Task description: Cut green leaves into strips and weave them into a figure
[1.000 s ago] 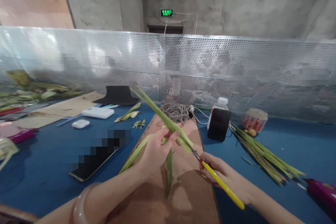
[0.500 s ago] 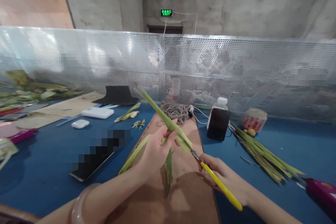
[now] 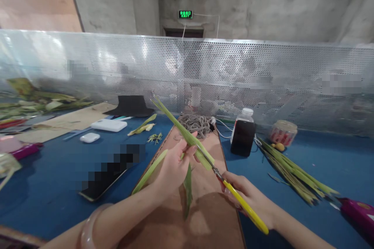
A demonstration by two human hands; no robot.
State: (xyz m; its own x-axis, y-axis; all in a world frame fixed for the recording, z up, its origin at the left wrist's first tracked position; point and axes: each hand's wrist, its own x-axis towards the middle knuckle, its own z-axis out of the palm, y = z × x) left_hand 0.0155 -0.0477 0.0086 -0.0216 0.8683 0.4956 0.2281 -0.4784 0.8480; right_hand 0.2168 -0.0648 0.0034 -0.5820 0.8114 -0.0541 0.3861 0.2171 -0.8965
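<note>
My left hand (image 3: 177, 163) is closed, pinching a long green leaf (image 3: 179, 126) between thumb and fingers. The leaf slants from upper left to lower right, and its wider end lies at the blades of the scissors (image 3: 245, 206). My right hand (image 3: 248, 192) is wrapped round these yellow-handled scissors, whose blades lie along the leaf. Whether the blades are fully together I cannot tell. Below my left hand a darker leaf piece (image 3: 188, 190) hangs or lies over the brown board (image 3: 210, 218). Another pale green strip (image 3: 150, 171) runs along the board's left side.
Grey cord (image 3: 195, 125) lies heaped at the board's far end. To the right are a phone (image 3: 243, 138) leaning on a white-capped bottle, a can (image 3: 283, 133) and a leaf bundle (image 3: 295, 171). Leftward lie a dark phone (image 3: 108, 181) and a white case (image 3: 89, 137). A perforated metal screen (image 3: 134, 66) stands behind.
Almost nothing differs. Both hands, the leaf and the scissors keep nearly the same place, with only a tiny shift of the hands.
</note>
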